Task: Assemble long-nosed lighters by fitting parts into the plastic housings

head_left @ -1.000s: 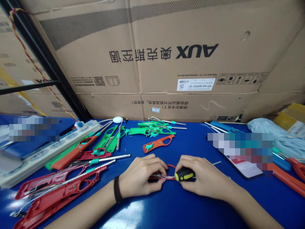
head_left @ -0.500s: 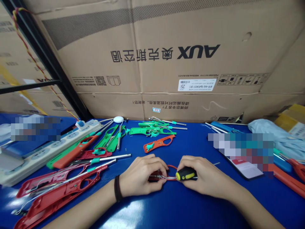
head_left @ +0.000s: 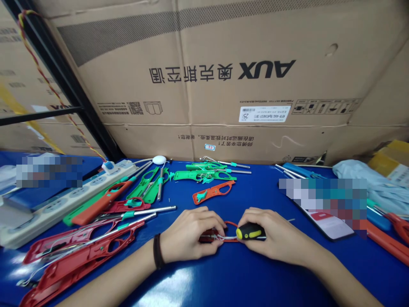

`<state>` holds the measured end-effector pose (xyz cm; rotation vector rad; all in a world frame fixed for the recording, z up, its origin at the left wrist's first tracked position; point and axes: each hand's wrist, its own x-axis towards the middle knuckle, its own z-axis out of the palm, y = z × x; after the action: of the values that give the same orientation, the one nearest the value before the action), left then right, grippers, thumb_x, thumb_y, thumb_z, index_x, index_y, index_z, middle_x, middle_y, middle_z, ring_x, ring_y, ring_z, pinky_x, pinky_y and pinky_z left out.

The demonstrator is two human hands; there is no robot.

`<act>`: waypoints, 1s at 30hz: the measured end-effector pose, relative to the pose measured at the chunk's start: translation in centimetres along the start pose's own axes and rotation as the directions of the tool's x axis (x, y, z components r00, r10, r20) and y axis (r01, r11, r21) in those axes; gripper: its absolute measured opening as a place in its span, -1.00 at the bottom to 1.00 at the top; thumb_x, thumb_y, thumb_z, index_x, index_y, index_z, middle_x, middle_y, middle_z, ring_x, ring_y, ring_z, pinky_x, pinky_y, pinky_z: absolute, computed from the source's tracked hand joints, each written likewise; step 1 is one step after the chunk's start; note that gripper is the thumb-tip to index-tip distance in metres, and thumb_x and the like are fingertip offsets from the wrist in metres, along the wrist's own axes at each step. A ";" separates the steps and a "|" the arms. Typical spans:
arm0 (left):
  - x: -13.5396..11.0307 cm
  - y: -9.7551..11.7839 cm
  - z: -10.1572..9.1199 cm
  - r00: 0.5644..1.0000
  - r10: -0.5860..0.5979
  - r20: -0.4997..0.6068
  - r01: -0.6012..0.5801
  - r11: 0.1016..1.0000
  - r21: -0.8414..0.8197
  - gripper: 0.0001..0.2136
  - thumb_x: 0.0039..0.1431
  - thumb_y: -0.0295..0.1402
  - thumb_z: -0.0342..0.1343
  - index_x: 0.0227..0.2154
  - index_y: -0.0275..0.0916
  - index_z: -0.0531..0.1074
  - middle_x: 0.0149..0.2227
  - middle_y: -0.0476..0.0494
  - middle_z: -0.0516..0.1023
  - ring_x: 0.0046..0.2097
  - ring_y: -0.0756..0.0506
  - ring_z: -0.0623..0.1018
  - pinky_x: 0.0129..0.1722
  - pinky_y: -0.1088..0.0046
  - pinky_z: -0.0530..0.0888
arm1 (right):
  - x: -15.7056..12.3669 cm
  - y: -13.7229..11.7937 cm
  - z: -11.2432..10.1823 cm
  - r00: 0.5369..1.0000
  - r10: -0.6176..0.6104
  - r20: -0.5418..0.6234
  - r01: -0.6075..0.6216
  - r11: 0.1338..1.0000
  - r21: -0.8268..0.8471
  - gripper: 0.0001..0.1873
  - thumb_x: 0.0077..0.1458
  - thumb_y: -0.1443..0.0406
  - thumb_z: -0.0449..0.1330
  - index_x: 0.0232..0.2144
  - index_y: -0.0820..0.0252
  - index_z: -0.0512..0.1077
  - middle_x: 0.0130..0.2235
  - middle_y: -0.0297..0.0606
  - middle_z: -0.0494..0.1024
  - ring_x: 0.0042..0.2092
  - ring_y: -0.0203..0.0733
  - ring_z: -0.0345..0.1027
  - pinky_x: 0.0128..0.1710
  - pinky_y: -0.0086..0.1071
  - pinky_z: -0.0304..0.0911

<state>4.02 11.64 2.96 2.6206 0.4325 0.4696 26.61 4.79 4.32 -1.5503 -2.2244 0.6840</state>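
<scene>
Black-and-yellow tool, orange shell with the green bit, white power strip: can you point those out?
Black-and-yellow tool (head_left: 250,230), head view: on its handle.
Orange shell (head_left: 217,191), head view: middle of its body.
White power strip (head_left: 74,192), head view: on its socket face.

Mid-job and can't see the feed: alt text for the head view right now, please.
A person's left hand holds a red casing on a blue table, while the right hand grips a black-and-yellow tool close to it. Opened red casings lie to the left; green casings and an orange casing lie beyond the hands, before printed cardboard.
</scene>
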 end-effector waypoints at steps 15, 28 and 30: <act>-0.1 0.1 -0.1 0.998 0.045 0.035 -0.049 0.989 0.140 -0.88 0.15 -0.40 0.09 -0.27 -0.16 0.49 -0.13 0.00 0.54 -0.19 -0.03 0.50 -0.12 0.47 0.41 | 0.1 0.0 0.0 1.000 -0.010 -0.007 0.010 0.999 -0.031 -0.80 -0.06 0.42 0.17 -0.34 0.07 0.46 -0.29 -0.37 0.52 -0.25 -0.20 0.39 -0.28 -0.42 0.16; -0.2 0.4 -0.1 0.994 0.094 0.058 -0.106 0.962 0.251 -0.86 0.20 -0.41 0.02 -0.24 -0.19 0.47 -0.11 0.00 0.53 -0.21 -0.05 0.49 -0.22 0.49 0.43 | 0.0 -0.1 0.0 1.000 -0.002 -0.008 0.002 1.000 -0.015 -0.81 -0.08 0.41 0.15 -0.37 0.07 0.44 -0.30 -0.38 0.52 -0.27 -0.21 0.38 -0.30 -0.43 0.14; -0.2 0.3 0.0 0.995 0.087 0.045 -0.095 0.972 0.217 -0.85 0.19 -0.42 0.04 -0.21 -0.19 0.45 -0.13 0.01 0.54 -0.21 -0.04 0.49 -0.20 0.51 0.43 | 0.0 -0.1 0.0 1.000 -0.007 -0.025 0.007 1.000 -0.010 -0.79 -0.11 0.43 0.15 -0.37 0.07 0.43 -0.30 -0.39 0.51 -0.27 -0.22 0.37 -0.31 -0.44 0.13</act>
<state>3.87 11.35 3.07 2.8671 0.3722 0.4264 26.52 4.81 4.41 -1.5460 -2.2171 0.6491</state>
